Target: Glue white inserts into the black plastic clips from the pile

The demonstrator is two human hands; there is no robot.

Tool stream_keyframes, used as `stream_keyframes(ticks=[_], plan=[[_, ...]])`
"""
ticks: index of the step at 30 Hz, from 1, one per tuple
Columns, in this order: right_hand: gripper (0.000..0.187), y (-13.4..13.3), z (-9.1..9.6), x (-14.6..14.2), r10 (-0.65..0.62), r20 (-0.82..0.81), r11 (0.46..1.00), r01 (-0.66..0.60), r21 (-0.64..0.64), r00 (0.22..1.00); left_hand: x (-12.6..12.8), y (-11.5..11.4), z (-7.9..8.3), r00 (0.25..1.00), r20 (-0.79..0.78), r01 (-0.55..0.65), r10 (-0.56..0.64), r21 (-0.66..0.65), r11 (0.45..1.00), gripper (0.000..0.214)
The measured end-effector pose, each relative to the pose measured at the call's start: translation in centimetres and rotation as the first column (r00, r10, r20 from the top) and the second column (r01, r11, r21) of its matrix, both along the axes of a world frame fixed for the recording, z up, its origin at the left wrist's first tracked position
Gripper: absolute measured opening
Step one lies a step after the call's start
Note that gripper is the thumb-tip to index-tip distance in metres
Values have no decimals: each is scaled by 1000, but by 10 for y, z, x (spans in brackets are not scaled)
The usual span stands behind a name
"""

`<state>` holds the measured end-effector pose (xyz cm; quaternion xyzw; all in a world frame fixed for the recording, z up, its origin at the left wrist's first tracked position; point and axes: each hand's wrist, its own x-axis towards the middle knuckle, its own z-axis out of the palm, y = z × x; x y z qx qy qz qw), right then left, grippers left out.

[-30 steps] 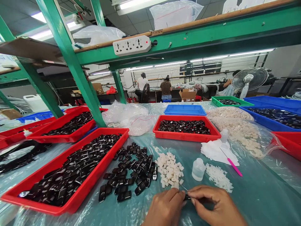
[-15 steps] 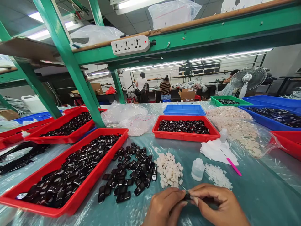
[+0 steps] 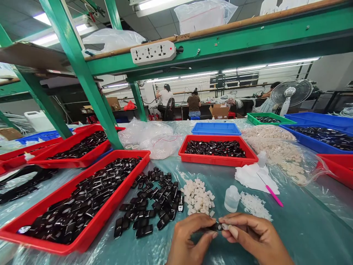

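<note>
My left hand and my right hand meet at the bottom middle of the view, both pinched on one small black plastic part held between the fingertips. A bit of something white shows at my right fingertips; I cannot make it out. Just beyond the hands lie a heap of small white blocks, a loose pile of black parts and a small clear bottle.
A long red tray of black parts lies at the left, another red tray at the back middle. White bits, a pink-handled tool on white cloth, blue trays and a fan sit right. Green frame posts rise left. People work at far benches.
Both hands have lifted slightly and turned the black part between the fingertips; my left fingers have opened out more around it. Nothing on the table has moved.
</note>
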<state>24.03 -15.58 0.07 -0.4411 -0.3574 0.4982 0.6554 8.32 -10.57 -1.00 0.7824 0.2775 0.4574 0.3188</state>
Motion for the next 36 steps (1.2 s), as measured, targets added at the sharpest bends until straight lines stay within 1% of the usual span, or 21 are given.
stream_keyframes(ticks=[5,7,9,13,17,20,23,27,29,32,36], plan=[[19,0,-1,2,18,-11,1000,-18,-19,1000,0,0,1,1000,22,15,-15,1,1000,21],[19,0,-2,3,23,-18,1000,-24,-17,1000,0,-1,1,999,37,14,-12,-42,999,22],[18,0,-2,3,33,-33,999,-34,-12,999,2,-3,0,996,92,9,2,-128,992,22],[19,-1,0,2,56,-73,998,-56,-5,996,7,-7,1,965,261,69,25,-342,937,21],[21,-2,3,1,59,-123,998,-62,-28,991,9,-9,1,940,340,142,20,-444,885,20],[21,-2,6,0,75,-176,995,-85,-47,981,8,-8,-1,932,363,177,14,-488,854,17],[21,-3,6,-1,104,-218,993,-114,-34,970,8,-6,-2,917,398,236,-11,-522,820,15],[20,-4,5,1,140,-219,988,-149,-26,966,10,-6,0,882,469,347,-46,-581,736,15],[19,-4,6,1,158,-218,986,-167,-24,963,11,-6,1,867,496,382,-52,-595,707,15],[20,-4,7,1,172,-240,981,-187,-41,955,11,-5,1,859,507,408,-66,-603,686,15],[21,-4,8,0,177,-253,980,-194,-47,951,11,-4,0,851,518,429,-83,-596,678,14]])
